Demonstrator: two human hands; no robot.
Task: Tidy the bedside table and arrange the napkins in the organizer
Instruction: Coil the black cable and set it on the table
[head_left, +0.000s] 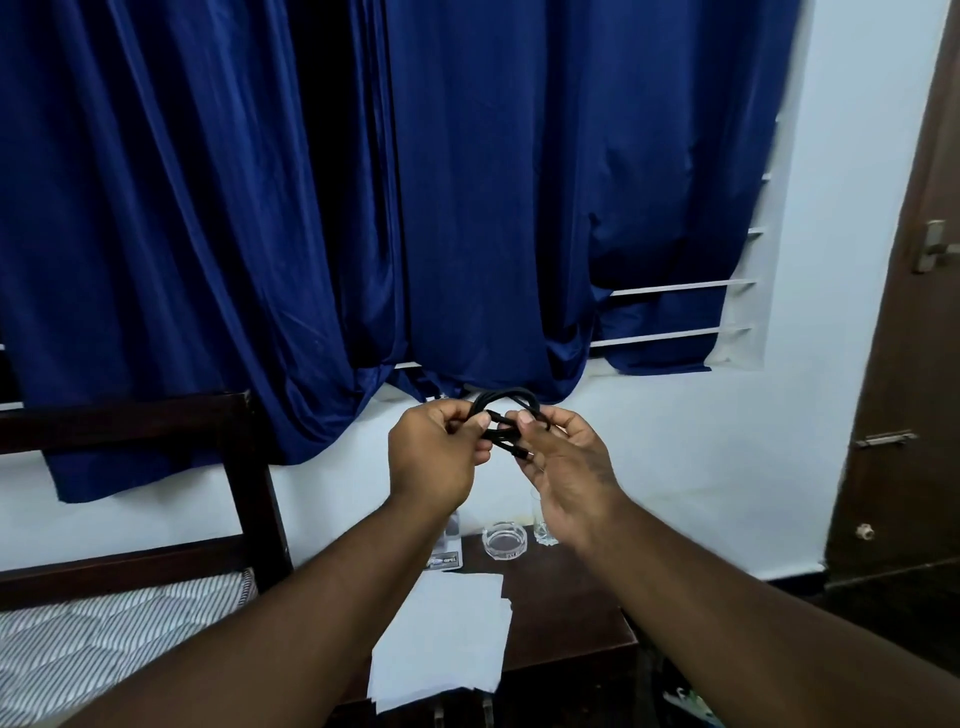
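Two bare hands are held up in the air, close together, above the counter. The left hand curls its fingers and thumb round a thin black cable that is bent into loops. The right hand pinches the same cable from the other side, with its thumb on top. One loop sticks up above both hands like a little arch. One end of the cable pokes out lower down, against the right palm.

Below the hands stands the small dark brown wooden counter. The white paper napkins lie flat on its near left part in a loose pile. They are spread a bit, so their corners do not line up. The near end of the pile hangs over the edge of the counter.

At the far side of the counter, close to the white wall, sits a clear round glass ashtray. Just to its right stands a clear drinking glass, partly hidden behind the right hand. To the left of the ashtray lies a small flat packet with a printed label. Its words are too small to read.

On the left is a bed with a grey and white striped mattress and a dark wooden bed frame. Big shiny blue curtains hang on the far side. A brown wooden door is on the right.
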